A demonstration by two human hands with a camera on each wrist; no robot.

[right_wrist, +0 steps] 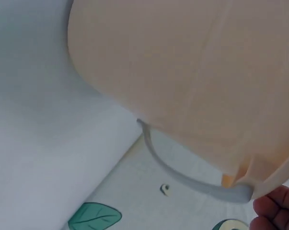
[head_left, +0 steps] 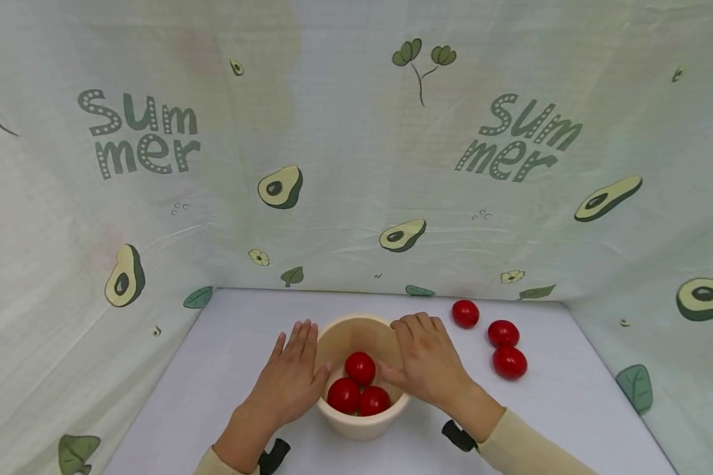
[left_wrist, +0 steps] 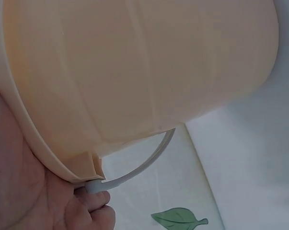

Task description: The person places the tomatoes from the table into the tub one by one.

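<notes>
A cream plastic bucket [head_left: 361,430] stands between both hands on the white table, its mouth facing up. Inside it lie three glossy red balls [head_left: 360,367] that look like tomatoes. My left hand [head_left: 291,382] holds the bucket's left rim, thumb over the edge and fingers extended along the outside. On the opposite side my right hand [head_left: 429,361] grips the rim, fingers bent over it and thumb inside. Both wrist views show the bucket's outer wall [left_wrist: 158,62] and its pale handle [right_wrist: 192,182] hanging down, with fingertips near the handle's ends.
Three more red balls [head_left: 509,362] rest on the table to the right of the bucket, two of them close together. A printed cloth [head_left: 344,132] with avocados and lettering rises behind the table [head_left: 226,356] and along its sides.
</notes>
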